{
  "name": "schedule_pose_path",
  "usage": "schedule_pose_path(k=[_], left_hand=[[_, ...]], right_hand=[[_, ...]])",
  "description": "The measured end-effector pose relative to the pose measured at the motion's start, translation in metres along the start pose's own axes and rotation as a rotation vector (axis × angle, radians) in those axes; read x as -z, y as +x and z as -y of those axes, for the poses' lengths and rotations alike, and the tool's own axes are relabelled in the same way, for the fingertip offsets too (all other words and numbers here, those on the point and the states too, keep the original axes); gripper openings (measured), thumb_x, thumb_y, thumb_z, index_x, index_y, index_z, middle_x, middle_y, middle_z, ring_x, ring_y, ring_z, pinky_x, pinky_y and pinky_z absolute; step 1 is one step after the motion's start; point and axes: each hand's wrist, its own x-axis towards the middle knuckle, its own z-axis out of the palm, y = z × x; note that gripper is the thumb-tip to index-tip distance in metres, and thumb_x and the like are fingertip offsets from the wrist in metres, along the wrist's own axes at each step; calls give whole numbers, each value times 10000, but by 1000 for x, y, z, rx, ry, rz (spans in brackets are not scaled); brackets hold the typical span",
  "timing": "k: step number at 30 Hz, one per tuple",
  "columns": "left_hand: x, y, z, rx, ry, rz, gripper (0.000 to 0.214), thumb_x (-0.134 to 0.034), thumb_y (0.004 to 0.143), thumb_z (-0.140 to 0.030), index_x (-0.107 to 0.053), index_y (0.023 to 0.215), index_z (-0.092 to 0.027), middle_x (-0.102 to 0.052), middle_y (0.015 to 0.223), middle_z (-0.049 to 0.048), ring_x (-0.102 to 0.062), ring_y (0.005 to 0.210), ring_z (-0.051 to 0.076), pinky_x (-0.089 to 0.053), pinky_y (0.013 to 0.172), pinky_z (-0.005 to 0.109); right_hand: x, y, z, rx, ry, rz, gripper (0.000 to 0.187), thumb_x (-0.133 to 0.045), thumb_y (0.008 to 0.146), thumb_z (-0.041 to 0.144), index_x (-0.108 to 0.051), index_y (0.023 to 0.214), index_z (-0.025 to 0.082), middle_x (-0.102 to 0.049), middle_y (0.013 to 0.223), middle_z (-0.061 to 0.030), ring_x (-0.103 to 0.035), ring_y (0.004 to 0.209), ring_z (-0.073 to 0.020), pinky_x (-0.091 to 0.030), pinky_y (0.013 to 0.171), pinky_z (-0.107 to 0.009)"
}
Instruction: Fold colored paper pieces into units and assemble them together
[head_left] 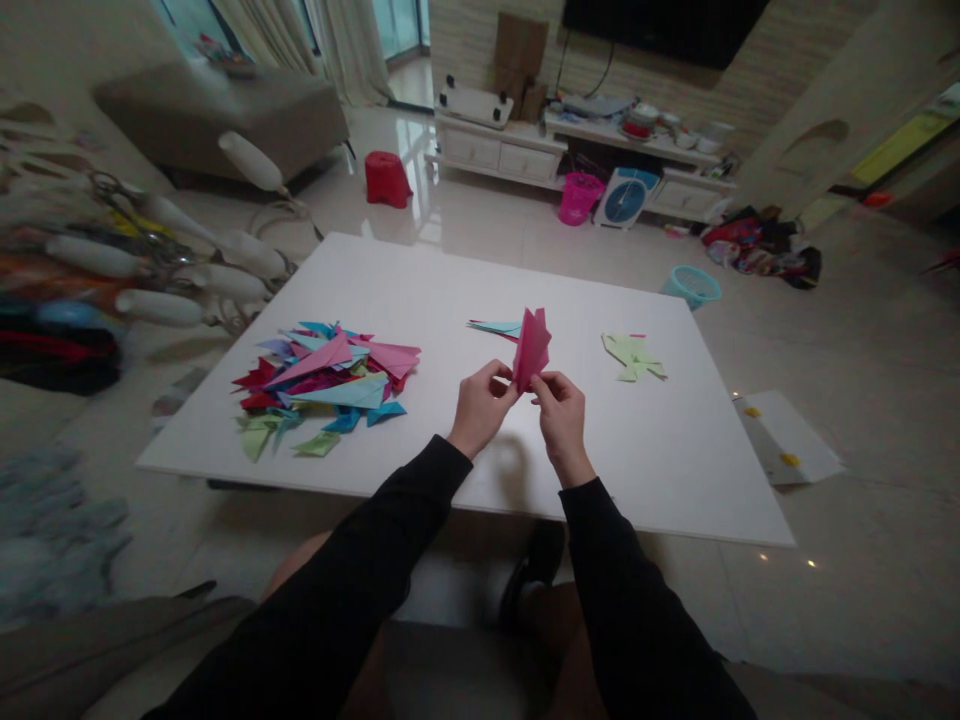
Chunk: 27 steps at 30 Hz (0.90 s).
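Note:
Above the middle of the white table (pixel 420 285) I hold up a folded piece of pink origami paper (pixel 532 345). My left hand (pixel 486 405) pinches its lower left side between thumb and fingers. On the lower right, my right hand (pixel 561 415) grips it the same way. Behind it lies a light blue folded paper (pixel 495 328), partly hidden by the pink one. To the right rests a pale green folded paper (pixel 634 355). A heap of folded papers (pixel 330 365) in pink, red, blue and green covers the table's left part.
Past the far edge stand a red stool (pixel 387 180), a pink bin (pixel 580 197) and a white TV cabinet (pixel 495 150). A light blue basket (pixel 691 286) sits by the far right corner. A lamp with several white shades (pixel 251 162) is close to the left edge.

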Motion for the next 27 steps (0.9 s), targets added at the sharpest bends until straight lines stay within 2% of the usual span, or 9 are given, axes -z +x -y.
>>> schedule_pose_path(k=[3,7,12,16,18,21,24,27], left_hand=[[4,-8,-9,-89,162,16,50,-627,851,-157,-599,847,-199,-681,823,14,-661,696,146,-506,704,275],[14,-13,-13,-237,268,68,117,-564,844,-83,-576,858,-198,-645,918,35,-622,736,140,-496,724,276],[38,-15,-13,-246,329,76,185,-559,778,-36,-553,852,-205,-620,943,47,-600,758,158,-489,723,299],[53,-18,-14,-282,327,126,118,-587,811,-104,-553,852,-209,-628,955,59,-618,832,187,-495,755,321],[57,-17,-12,-208,210,169,101,-647,817,-169,-560,853,-205,-649,933,52,-630,798,178,-500,724,308],[62,-9,-6,28,-72,234,143,-715,814,-227,-586,862,-187,-680,855,35,-648,680,141,-499,636,265],[73,3,4,225,-248,186,113,-716,810,-170,-605,829,-164,-672,730,23,-678,629,138,-507,610,242],[87,13,9,326,-325,98,149,-700,762,-61,-615,841,-155,-667,634,14,-693,625,149,-511,619,235]], right_hand=[[-6,-8,4,26,5,57,263,-713,820,465,-704,782,205,-690,740,-14,-602,719,-171,-482,666,-303],[-12,-15,4,71,-6,92,297,-748,819,491,-729,811,194,-683,748,-7,-592,722,-163,-474,689,-304],[-23,-31,10,67,-49,193,325,-729,842,509,-765,905,192,-735,848,-38,-636,777,-193,-499,728,-332],[-32,-43,7,140,-179,113,311,-704,878,479,-738,781,186,-710,771,-28,-614,746,-189,-464,713,-325],[-36,-42,0,147,-176,70,339,-675,903,478,-724,749,180,-690,737,-23,-593,725,-180,-452,716,-325],[-42,-32,-12,109,-86,37,316,-716,878,466,-700,764,172,-662,718,-10,-568,690,-160,-443,682,-310],[-49,-21,-20,107,-24,3,295,-787,817,444,-668,852,177,-642,709,13,-572,646,-144,-466,658,-304],[-52,-15,-17,275,-146,-74,374,-788,820,400,-646,1106,205,-692,894,-28,-648,752,-177,-528,694,-341]])
